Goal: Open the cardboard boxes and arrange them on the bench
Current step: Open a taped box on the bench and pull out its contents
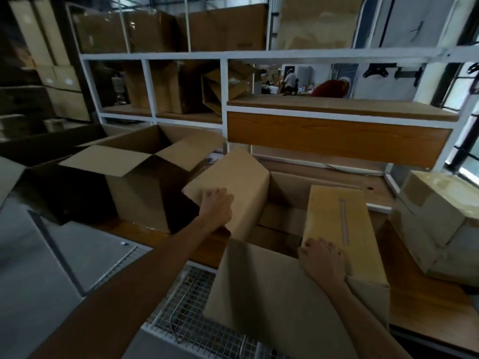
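A cardboard box [282, 200] stands open on the wooden bench [425, 301] in front of me, its near flap [261, 288] hanging toward me. My left hand [216, 204] grips the raised left flap [233, 182] at its near edge. My right hand [322, 260] presses on the right flap [339, 224], fingers curled over its near end. To the left stands a larger open cardboard box [137, 174] with its flaps spread out.
Taped boxes [435, 216] sit at the right end of the bench. A white rack [259, 56] behind holds folded cartons [168, 29] and wooden shelves. A wire mesh basket [186, 314] lies below the bench edge. People work in the far background.
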Demonstrator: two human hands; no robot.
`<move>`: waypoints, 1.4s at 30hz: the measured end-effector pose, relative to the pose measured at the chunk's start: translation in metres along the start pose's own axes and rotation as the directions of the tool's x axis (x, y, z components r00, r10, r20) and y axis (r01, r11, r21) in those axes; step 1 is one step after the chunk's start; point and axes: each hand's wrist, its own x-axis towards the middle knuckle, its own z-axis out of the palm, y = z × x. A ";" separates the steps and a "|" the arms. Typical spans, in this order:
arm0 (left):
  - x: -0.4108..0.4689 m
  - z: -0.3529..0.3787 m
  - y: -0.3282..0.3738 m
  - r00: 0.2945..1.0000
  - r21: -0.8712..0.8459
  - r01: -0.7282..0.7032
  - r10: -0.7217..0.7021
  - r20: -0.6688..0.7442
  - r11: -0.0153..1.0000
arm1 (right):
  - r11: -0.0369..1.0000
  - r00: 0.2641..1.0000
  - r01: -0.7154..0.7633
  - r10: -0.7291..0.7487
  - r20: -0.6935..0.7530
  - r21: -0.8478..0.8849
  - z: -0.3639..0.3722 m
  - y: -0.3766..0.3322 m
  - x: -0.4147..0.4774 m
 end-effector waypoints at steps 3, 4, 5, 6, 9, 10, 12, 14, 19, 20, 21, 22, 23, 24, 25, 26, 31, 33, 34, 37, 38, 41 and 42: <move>0.004 0.029 0.011 0.983 -0.395 0.061 0.014 0.185 0.917 | 0.999 0.999 -0.042 0.042 -0.013 -0.027 0.004 -0.002 0.006; 0.008 0.036 0.018 0.976 -0.501 0.123 -0.012 0.219 0.857 | 0.998 0.998 -0.053 0.052 -0.036 -0.042 0.005 -0.004 0.006; 0.013 0.042 0.025 0.964 -0.588 0.198 -0.046 0.262 0.784 | 0.997 0.996 -0.061 0.058 -0.061 -0.054 0.005 -0.005 0.005; 0.019 0.046 0.032 0.950 -0.641 0.258 -0.071 0.303 0.722 | 0.996 0.995 -0.069 0.064 -0.081 -0.063 0.006 -0.006 0.005; 0.038 0.059 0.049 0.933 -0.544 0.305 -0.130 0.336 0.781 | 0.991 0.993 -0.110 0.107 -0.055 -0.073 0.006 -0.009 0.006; 0.044 0.061 0.053 0.938 -0.467 0.289 -0.149 0.314 0.835 | 0.990 0.992 -0.125 0.123 -0.032 -0.070 0.005 -0.009 0.008; 0.052 0.064 0.057 0.943 -0.344 0.265 -0.168 0.286 0.901 | 0.988 0.989 -0.141 0.143 0.023 -0.062 0.001 -0.012 0.015; 0.057 0.065 0.062 0.946 -0.270 0.246 -0.170 0.276 0.931 | 0.985 0.982 -0.164 0.168 0.083 -0.050 -0.001 -0.011 0.022; 0.053 0.077 0.068 0.967 -0.262 0.218 -0.174 0.184 0.940 | 0.973 0.952 -0.211 0.226 0.206 -0.095 0.000 -0.015 0.038; 0.052 0.079 0.066 0.969 -0.269 0.214 -0.169 0.181 0.939 | 0.970 0.950 -0.217 0.236 0.203 -0.112 0.001 -0.018 0.040; 0.051 0.078 0.066 0.972 -0.270 0.206 -0.165 0.167 0.941 | 0.966 0.951 -0.218 0.242 0.190 -0.139 0.000 -0.022 0.041; 0.049 0.078 0.065 0.976 -0.262 0.192 -0.156 0.150 0.946 | 0.962 0.956 -0.208 0.238 0.173 -0.175 -0.001 -0.027 0.042; 0.048 0.078 0.066 0.981 -0.247 0.171 -0.141 0.134 0.954 | 0.961 0.964 -0.183 0.217 0.155 -0.206 -0.003 -0.034 0.041; 0.048 0.079 0.066 0.986 -0.216 0.141 -0.117 0.121 0.966 | 0.966 0.976 -0.147 0.177 0.128 -0.213 -0.009 -0.042 0.040; 0.048 0.081 0.067 0.990 -0.175 0.107 -0.088 0.109 0.979 | 0.976 0.988 -0.106 0.126 0.092 -0.191 -0.016 -0.049 0.042; 0.048 0.083 0.068 0.992 -0.146 0.079 -0.064 0.106 0.986 | 0.986 0.995 -0.074 0.083 0.053 -0.152 -0.026 -0.055 0.044; 0.050 0.088 0.067 0.986 -0.163 0.035 -0.007 0.168 0.986 | 0.991 0.994 -0.021 0.007 -0.109 -0.130 -0.104 -0.061 0.060; 0.053 0.088 0.066 0.983 -0.216 0.065 -0.025 0.181 0.974 | 0.983 0.985 -0.048 0.017 -0.173 -0.176 -0.130 -0.049 0.061; 0.054 0.087 0.066 0.982 -0.230 0.072 -0.029 0.185 0.970 | 0.972 0.982 -0.069 0.027 -0.186 -0.226 -0.139 -0.039 0.059; 0.051 0.081 0.071 0.974 -0.271 0.130 -0.071 0.217 0.954 | 0.880 0.988 -0.092 0.022 -0.153 -0.466 -0.156 -0.005 0.052; 0.050 0.079 0.072 0.972 -0.278 0.144 -0.083 0.220 0.950 | 0.844 0.988 -0.090 0.008 -0.156 -0.529 -0.160 0.007 0.051; 0.047 0.071 0.074 0.967 -0.266 0.137 -0.071 0.244 0.954 | 0.767 0.984 -0.104 -0.013 -0.177 -0.633 -0.172 0.043 0.047; 0.046 0.070 0.073 0.967 -0.265 0.132 -0.065 0.248 0.955 | 0.752 0.985 -0.108 -0.007 -0.172 -0.650 -0.176 0.055 0.044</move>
